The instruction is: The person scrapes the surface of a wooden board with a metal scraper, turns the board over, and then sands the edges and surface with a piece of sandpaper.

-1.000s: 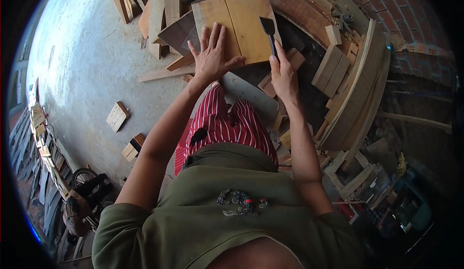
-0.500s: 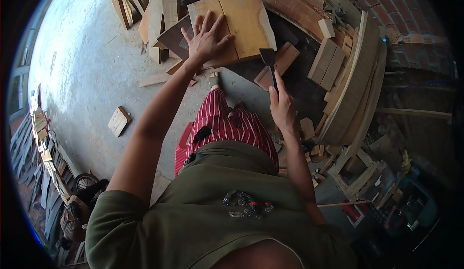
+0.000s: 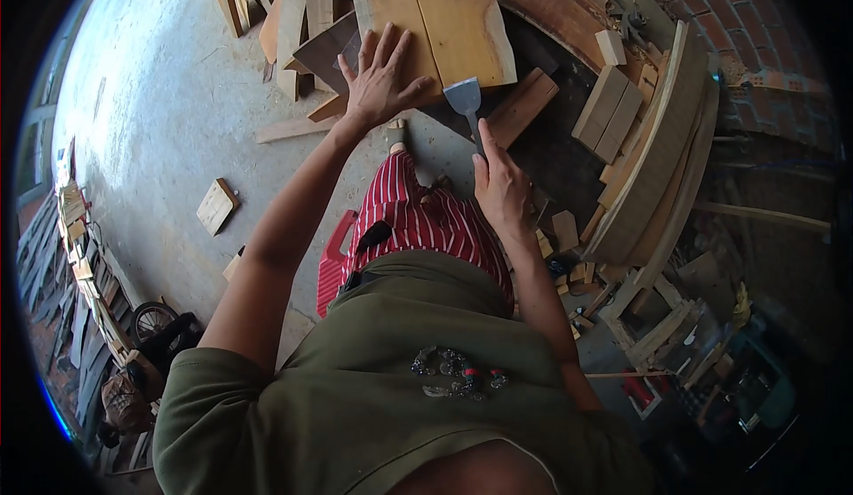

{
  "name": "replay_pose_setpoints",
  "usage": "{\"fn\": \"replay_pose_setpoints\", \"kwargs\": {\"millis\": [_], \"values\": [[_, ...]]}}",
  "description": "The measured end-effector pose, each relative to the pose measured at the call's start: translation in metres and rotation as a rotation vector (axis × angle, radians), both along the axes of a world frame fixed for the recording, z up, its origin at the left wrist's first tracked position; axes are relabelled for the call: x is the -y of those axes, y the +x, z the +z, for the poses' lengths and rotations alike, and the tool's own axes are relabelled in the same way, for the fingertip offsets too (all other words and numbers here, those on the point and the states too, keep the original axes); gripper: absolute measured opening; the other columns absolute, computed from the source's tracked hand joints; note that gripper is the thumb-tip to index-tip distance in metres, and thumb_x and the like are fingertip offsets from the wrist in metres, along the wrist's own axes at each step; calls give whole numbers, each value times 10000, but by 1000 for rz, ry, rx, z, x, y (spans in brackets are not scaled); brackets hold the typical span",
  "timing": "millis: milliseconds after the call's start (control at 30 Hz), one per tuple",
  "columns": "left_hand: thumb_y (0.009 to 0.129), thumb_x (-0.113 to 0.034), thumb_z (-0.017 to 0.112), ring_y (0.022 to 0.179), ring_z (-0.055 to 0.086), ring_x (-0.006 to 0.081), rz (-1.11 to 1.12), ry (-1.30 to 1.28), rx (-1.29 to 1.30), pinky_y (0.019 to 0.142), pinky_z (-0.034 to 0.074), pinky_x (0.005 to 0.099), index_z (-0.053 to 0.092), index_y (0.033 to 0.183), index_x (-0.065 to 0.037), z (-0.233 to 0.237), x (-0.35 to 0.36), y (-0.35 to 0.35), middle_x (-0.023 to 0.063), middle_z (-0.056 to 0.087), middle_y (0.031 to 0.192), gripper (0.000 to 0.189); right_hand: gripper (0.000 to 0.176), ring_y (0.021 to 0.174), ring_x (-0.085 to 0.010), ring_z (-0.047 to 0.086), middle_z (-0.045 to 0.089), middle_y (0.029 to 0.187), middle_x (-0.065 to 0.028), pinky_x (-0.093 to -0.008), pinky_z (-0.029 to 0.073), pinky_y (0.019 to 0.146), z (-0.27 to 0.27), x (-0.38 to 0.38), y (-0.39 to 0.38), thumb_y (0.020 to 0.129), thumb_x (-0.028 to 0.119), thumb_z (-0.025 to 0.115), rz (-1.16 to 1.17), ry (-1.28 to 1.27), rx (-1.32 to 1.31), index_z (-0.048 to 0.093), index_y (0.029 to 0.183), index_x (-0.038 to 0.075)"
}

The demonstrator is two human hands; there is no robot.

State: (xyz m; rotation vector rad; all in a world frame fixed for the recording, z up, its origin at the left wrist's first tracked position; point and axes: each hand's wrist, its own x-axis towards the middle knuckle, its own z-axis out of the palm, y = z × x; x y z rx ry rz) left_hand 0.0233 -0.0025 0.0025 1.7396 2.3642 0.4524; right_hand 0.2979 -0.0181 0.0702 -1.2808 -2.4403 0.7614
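Note:
A yellowish wooden board (image 3: 464, 28) with a dark seam down its middle lies in front of me. My left hand (image 3: 384, 82) rests on its left part, fingers spread and palm down. In my right hand (image 3: 506, 188) is a scraper (image 3: 463, 97) with a flat, flared metal blade and a slim dark handle. The forefinger stretches along the handle. The blade overlaps the near edge of the board, right of the seam in this view.
Right of the board lie a reddish-brown wood block (image 3: 522, 108) and paler blocks (image 3: 608, 113). A large curved wooden piece (image 3: 653, 171) stands further right. Long planks (image 3: 302, 15) lean at the back left. A small wood piece (image 3: 217, 206) lies on the concrete floor (image 3: 160, 131).
My right hand has moved left with the scraper, and the blade has turned from dark to a bright face near the board's edge. My left hand stays on the board, slightly nearer its front edge.

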Motion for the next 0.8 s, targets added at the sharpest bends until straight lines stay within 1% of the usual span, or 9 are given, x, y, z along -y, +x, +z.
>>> {"fn": "replay_pose_setpoints", "kwargs": {"millis": [67, 100, 133, 233, 467, 600, 800], "values": [[845, -774, 573, 1581, 6, 348, -47, 1, 15, 1120, -11, 800, 252, 1630, -227, 3, 5, 2, 77, 100, 1720, 1009, 595, 935, -393, 714, 700, 1095, -215, -462, 586, 744, -2, -2, -2, 987, 121, 586, 15, 41, -78, 394, 1550, 111], [796, -798, 612, 1581, -11, 349, -64, -1, 15, 1121, -11, 798, 230, 1636, -213, 3, 5, 1, 80, 85, 1722, 1093, 595, 935, -393, 714, 700, 1095, -215, -462, 586, 744, -1, -2, -3, 987, 121, 586, 23, 40, -76, 394, 1550, 111], [796, -798, 612, 1581, -11, 349, -56, 0, 16, 1121, -11, 798, 230, 1636, -213, 2, 6, 1, 80, 85, 1722, 1093, 583, 933, -393, 715, 707, 1090, -214, -461, 584, 750, 1, -2, -3, 984, 118, 590, 16, 34, -67, 415, 1539, 107], [756, -787, 664, 1580, -20, 354, -58, -18, 39, 1139, 3, 779, 231, 1636, -212, 3, 6, 0, 82, 83, 1723, 1137, 565, 925, -391, 719, 719, 1075, -213, -461, 581, 758, 6, -1, -4, 978, 117, 599, 9, 8, -49, 449, 1522, 103], [754, -756, 689, 1581, -14, 353, -65, -2, 51, 1140, 11, 777, 233, 1635, -203, 4, 6, 0, 79, 92, 1722, 1136, 575, 909, -384, 725, 730, 1037, -209, -459, 578, 753, 5, -9, -14, 968, 108, 606, -12, 3, -45, 455, 1523, 104], [757, -751, 691, 1580, -9, 355, -53, -3, 50, 1140, 22, 774, 235, 1634, -203, 4, 6, 0, 77, 96, 1722, 1130, 570, 920, -387, 724, 729, 1048, -212, -456, 577, 758, 6, -5, -7, 970, 108, 602, 6, -25, -50, 456, 1521, 99], [761, -757, 686, 1580, -3, 360, -64, 11, 52, 1139, 30, 776, 233, 1635, -216, 3, 7, 1, 72, 102, 1722, 1124, 564, 933, -396, 720, 722, 1069, -226, -460, 572, 762, 0, -9, -14, 969, 90, 599, -11, 13, -119, 463, 1517, 89]]}}
